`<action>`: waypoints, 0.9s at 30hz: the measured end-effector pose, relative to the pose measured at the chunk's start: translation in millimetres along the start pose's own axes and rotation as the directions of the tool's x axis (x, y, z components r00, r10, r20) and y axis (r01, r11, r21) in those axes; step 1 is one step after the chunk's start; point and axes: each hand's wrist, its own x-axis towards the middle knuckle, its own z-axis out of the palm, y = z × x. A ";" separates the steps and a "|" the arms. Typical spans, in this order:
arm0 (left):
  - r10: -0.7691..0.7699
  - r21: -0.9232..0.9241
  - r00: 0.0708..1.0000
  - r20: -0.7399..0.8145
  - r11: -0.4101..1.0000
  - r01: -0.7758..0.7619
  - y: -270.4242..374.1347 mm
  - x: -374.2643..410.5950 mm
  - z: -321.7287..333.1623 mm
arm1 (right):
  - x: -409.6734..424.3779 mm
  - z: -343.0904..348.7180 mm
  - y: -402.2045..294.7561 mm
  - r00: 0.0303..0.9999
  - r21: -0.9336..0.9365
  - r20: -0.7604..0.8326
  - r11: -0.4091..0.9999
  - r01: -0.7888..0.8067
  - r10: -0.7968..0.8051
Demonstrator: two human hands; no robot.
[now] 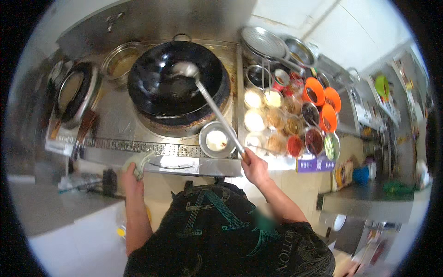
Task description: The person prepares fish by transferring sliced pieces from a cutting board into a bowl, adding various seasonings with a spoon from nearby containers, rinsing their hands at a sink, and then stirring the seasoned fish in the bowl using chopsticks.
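Observation:
My right hand (256,169) grips the wooden handle end of a long metal ladle (216,107), whose bowl is over the inside of a large black wok (159,93). The wok rests on a round burner ring of the steel range. My left hand (132,180) holds a pale folded cloth (138,162) at the range's front edge. Below the ladle's shaft stands a small metal bowl (205,143) with white contents and a few reddish bits. The wok's contents are hard to make out.
Several seasoning containers, among them a tub of red paste (295,146) and orange cups (328,117), stand right of the wok. Behind them lies a perforated strainer (264,41). Left are a metal pot (121,62) and a dark oval vessel (74,93). A steel counter (367,207) stands at right.

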 end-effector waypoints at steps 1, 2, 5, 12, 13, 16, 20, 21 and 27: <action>-0.055 -0.015 0.998 -0.006 0.998 0.055 3.8 -0.4 -5.8 | -18.6 6.9 -3.6 0.998 -0.043 0.014 0.997 -0.056 0.057; -0.154 -0.031 0.988 -0.026 0.988 0.153 7.2 4.3 -11.6 | -36.3 12.8 -8.1 0.993 -0.138 0.050 0.985 -0.102 0.109; -0.143 0.033 0.987 0.069 0.990 0.141 11.5 5.5 -17.9 | -85.2 54.4 8.5 0.996 -0.157 -0.013 0.984 -0.085 0.084; -0.185 0.117 0.957 0.222 0.980 0.162 22.0 -5.6 29.9 | -96.9 92.1 23.0 0.919 -0.022 0.315 0.970 -0.243 0.237; -0.183 0.135 0.957 0.226 0.979 0.155 22.3 -9.2 38.2 | -92.9 92.1 27.4 0.902 -0.039 0.363 0.971 -0.237 0.235; -0.144 0.163 0.958 0.249 0.981 0.105 22.9 -32.7 61.8 | -66.0 56.8 43.7 0.923 0.106 0.338 0.967 -0.232 0.184; -0.101 0.174 0.950 0.295 0.983 0.051 19.8 -83.5 101.5 | 34.2 -20.0 82.5 0.956 0.697 0.202 0.654 -0.293 0.212; -0.097 0.170 0.951 0.293 0.984 0.048 17.2 -95.4 112.1 | 72.4 -43.3 87.1 0.962 0.724 0.175 0.635 -0.270 0.210; -0.069 0.165 0.905 0.421 0.986 -0.002 -38.7 -152.7 202.1 | 282.2 -52.8 139.9 0.826 0.783 0.560 -0.367 -0.502 0.067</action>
